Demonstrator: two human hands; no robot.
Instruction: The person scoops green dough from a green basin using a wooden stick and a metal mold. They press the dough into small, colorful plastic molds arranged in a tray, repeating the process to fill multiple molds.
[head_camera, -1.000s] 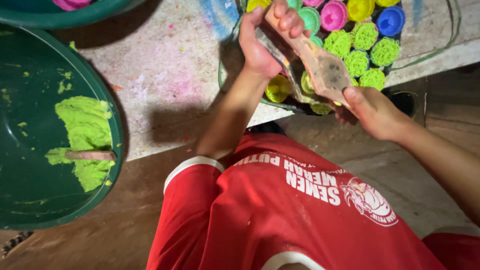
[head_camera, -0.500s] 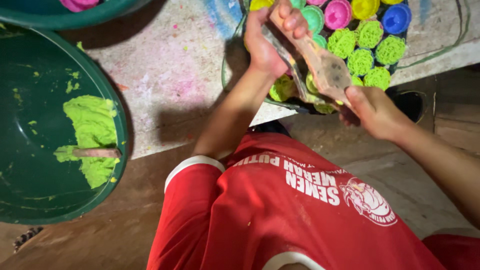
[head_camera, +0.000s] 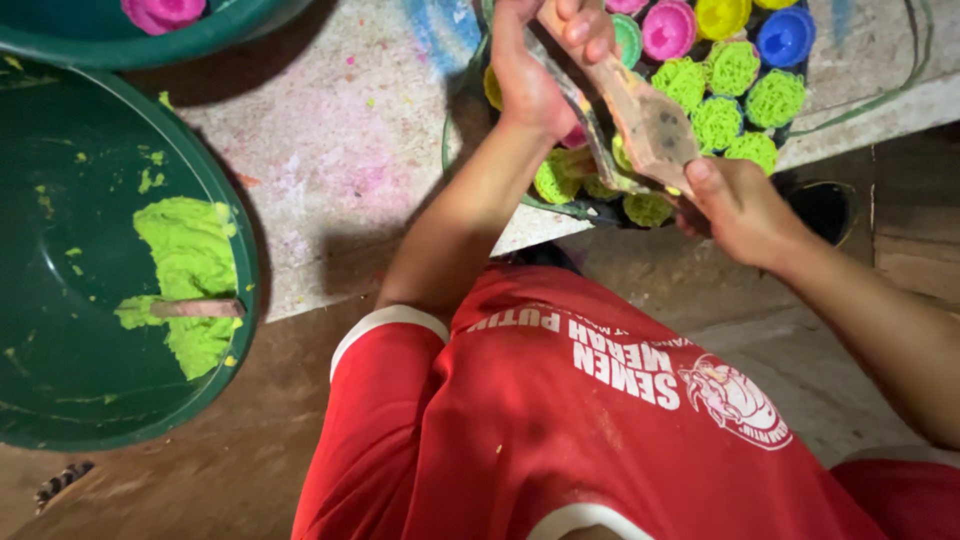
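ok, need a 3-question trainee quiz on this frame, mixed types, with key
1. True or false: both hands grip the wooden press above the tray of small cups.
2. What lies in the big green basin?
A. pink dough
B. green dough with a stick on it
C. water
3. Fill in: the cups beside the right hand hold ___ coloured noodle-like dough.

Key
1. True: the left hand holds its upper end, the right hand its lower end.
2. B: green dough, stick lying across it.
3. Green.
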